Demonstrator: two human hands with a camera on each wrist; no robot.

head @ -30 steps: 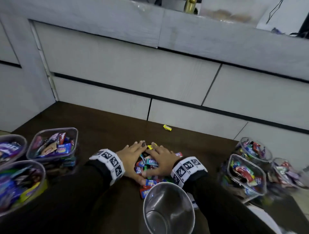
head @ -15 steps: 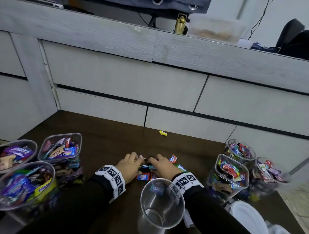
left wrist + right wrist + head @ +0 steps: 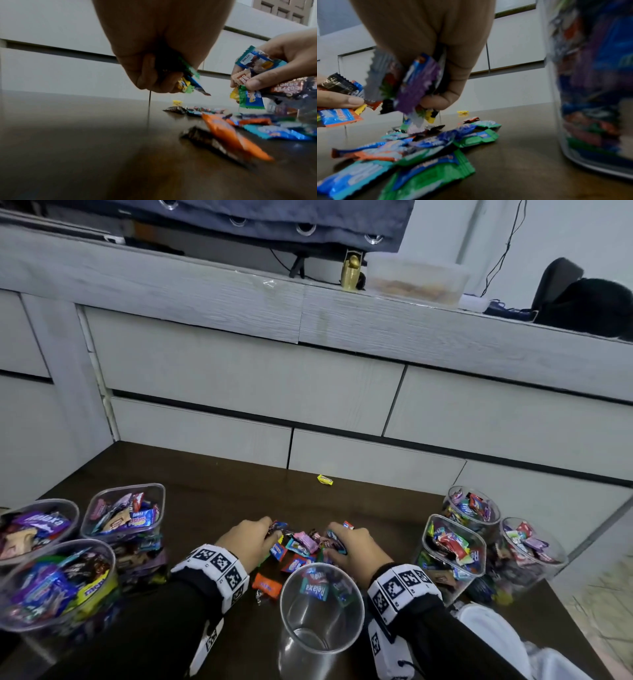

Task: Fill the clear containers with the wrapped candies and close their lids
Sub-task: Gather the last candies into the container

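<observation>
Both hands now lifted off table [image 3: 205, 491], left hand [image 3: 247, 544] & right hand [image 3: 356, 549] fisted round wrapped candies [image 3: 254, 65]

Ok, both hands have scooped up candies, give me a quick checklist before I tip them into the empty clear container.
1. Left hand grips wrapped candies: ok.
2. Right hand grips wrapped candies: ok.
3. Empty clear round container upright, mouth open: ok.
4. Nothing blocks the path to its mouth: ok.
5. Loose candy pile remains on the dark wooden table: not ok, more scoops needed.
6. Container's lid within reach: cannot tell.
</observation>
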